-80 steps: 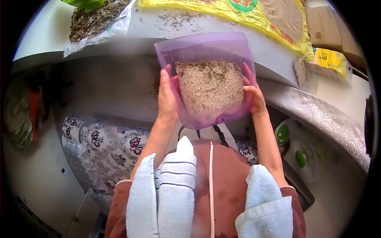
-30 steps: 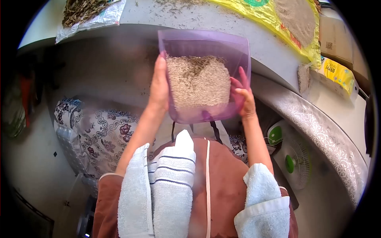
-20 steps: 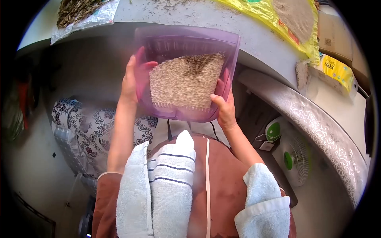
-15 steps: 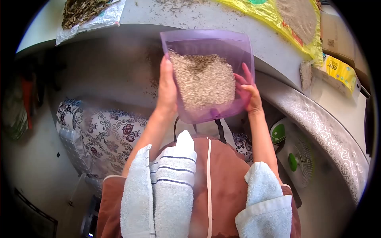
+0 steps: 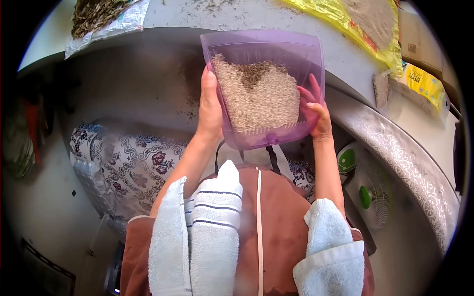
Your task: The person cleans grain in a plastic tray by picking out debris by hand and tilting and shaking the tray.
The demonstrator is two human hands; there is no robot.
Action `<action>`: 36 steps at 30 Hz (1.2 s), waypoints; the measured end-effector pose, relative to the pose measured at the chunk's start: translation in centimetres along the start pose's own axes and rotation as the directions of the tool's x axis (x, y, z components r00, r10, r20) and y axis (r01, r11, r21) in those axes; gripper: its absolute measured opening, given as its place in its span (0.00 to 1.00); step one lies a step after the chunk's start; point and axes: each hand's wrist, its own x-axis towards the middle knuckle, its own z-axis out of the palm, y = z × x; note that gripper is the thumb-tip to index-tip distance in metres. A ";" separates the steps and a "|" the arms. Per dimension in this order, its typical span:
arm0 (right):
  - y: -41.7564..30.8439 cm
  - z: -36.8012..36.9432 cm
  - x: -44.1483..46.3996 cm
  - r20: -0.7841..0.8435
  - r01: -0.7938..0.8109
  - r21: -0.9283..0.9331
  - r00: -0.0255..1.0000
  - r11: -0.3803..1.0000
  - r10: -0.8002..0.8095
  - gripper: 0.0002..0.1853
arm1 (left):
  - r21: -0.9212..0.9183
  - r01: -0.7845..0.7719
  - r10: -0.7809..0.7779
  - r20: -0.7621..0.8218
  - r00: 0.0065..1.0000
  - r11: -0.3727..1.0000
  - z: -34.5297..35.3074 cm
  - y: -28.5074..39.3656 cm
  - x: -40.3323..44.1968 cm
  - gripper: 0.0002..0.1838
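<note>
A translucent purple plastic dustpan-shaped scoop [image 5: 274, 140] hangs between my hands, tilted so that I look into it. Inside lies a bed of pale grain [image 5: 256, 106], with a darker patch of chaff-like bits [image 5: 254, 73] toward its upper edge. My left hand [image 5: 210, 106] grips the scoop's left wall, thumb along the outside. On the right wall, my right hand [image 5: 318, 113] is closed round the side, its fingers showing through the plastic. The undersides of both hands are hidden.
A grey tabletop [image 5: 182, 17] with scattered chaff curves ahead. On it lie a heap of dry brown pieces [image 5: 96, 17] on a plastic sheet and a yellow bag [image 5: 340, 27] with fine grain. A fan [image 5: 370, 197] stands low right; a floral-covered seat [image 5: 133, 163] is low left.
Both hands have moved the scoop slightly up and to the right. The grain has shifted inside, and the dark patch now looks more gathered.
</note>
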 end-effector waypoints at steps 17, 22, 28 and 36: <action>3.6 6.2 -1.2 -0.041 0.222 -0.270 0.970 0.937 -0.241 0.46 | -0.033 0.213 -0.215 -0.090 0.972 0.977 -6.4 3.7 0.3 0.31; 1.0 -0.1 1.3 -0.004 -0.036 -0.015 0.999 0.999 0.036 0.46 | 0.054 0.003 0.003 -0.096 0.995 0.999 -1.6 0.0 0.5 0.31; 3.1 4.0 -0.4 -0.035 0.186 -0.320 0.978 0.929 -0.208 0.47 | -0.049 0.232 -0.235 -0.071 0.969 0.971 -6.6 1.0 1.6 0.33; 1.8 -1.1 1.2 0.019 -0.070 0.002 0.997 0.998 0.070 0.47 | -0.008 -0.014 0.013 -0.070 0.997 1.000 -1.4 -0.8 -0.6 0.31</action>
